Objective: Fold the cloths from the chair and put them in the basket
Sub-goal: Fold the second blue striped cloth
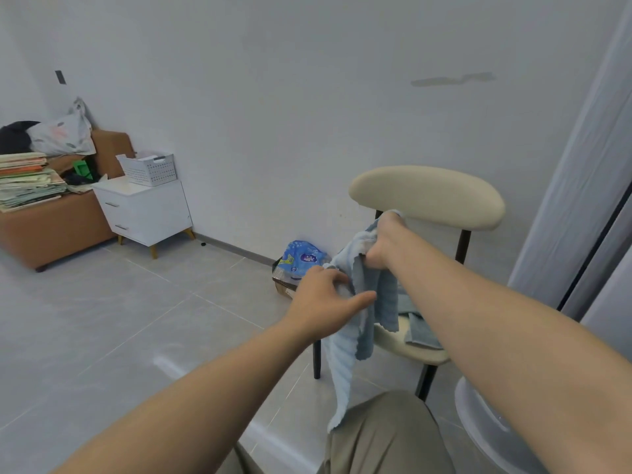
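The right hand [384,242] is closed tightly around the upper part of a light blue cloth [345,364] and holds it up in front of the chair [427,196], just below the cream backrest. From this grip the cloth hangs down in long folds in front of the seat, and its lowest corner reaches the person's knee. The left hand [325,299] is at the cloth a little lower, on the left side of the chair. Its thumb is stretched along the front of the fabric and its fingers curl into the edge, so it seems to pinch the cloth, but the folds hide the fingertips. A second cloth [419,331], more grey-blue, lies crumpled on the seat of the chair, partly behind the right forearm. The white basket [148,169] stands far to the left of the chair, on a white nightstand [147,213] against the same wall. Beside the chair on the floor, near the wall, there is a blue package [302,260].
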### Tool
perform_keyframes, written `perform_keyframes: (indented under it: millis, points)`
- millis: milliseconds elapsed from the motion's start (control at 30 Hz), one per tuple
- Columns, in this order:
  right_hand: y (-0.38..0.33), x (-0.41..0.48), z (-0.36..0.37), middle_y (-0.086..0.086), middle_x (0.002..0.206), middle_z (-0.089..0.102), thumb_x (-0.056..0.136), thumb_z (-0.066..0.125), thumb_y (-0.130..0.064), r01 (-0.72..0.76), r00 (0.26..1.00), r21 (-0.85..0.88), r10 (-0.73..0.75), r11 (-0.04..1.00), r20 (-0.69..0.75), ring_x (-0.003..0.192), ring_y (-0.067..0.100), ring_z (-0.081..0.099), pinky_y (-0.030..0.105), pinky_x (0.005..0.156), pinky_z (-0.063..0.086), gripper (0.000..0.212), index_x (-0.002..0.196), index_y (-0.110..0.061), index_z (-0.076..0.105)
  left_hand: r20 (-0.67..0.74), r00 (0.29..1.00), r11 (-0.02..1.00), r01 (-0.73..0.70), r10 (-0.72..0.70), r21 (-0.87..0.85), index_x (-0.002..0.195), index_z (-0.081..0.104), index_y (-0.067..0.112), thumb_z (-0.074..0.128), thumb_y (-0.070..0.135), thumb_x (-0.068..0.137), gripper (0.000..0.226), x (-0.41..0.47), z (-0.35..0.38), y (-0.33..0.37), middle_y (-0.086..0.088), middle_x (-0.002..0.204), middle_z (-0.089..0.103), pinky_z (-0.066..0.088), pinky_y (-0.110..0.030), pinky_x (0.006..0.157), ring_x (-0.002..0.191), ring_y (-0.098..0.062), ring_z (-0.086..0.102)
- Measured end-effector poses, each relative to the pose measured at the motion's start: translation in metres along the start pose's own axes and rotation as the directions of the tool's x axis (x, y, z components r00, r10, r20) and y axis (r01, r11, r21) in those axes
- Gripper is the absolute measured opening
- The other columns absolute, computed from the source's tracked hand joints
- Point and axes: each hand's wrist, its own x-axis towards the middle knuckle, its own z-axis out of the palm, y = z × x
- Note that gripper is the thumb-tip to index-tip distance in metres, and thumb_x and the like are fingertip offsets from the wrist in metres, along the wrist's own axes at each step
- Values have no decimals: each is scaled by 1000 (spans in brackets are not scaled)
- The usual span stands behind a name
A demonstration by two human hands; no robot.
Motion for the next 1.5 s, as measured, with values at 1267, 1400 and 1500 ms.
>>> perform_keyframes:
  millis: [1267, 1400, 1500]
  points:
    - [-27, 48, -86, 5, 79, 57, 98, 30, -5, 47, 994, -570, -92, 820, -51, 35, 10, 54, 15, 33, 32, 26, 97, -12, 56, 286, 944, 608, -326, 166, 724, 86, 41, 19, 29, 37, 92, 23, 25, -137, -68, 1, 88, 42, 37, -33, 74, 81, -22, 47]
    - [-31, 51, -88, 8, 88, 54, 97, 43, -11, 30, 986, -512, -110, 859, -126, 58, 20, 57, 21, 41, 50, 18, 108, -9, 57, 260, 864, 512, -471, 430, 719, 79, 39, 21, 8, 55, 89, 47, 14, -120, -76, -3, 85, 55, 47, -35, 66, 75, -29, 58]
    - [-34, 55, -91, 11, 89, 57, 98, 43, -5, 27, 986, -471, -99, 882, -130, 65, 24, 59, 29, 35, 52, 14, 94, -4, 56, 258, 705, 384, -613, 661, 690, 72, 46, 16, 17, 60, 100, 60, 10, -108, -77, -3, 71, 54, 41, -32, 46, 54, -29, 54]
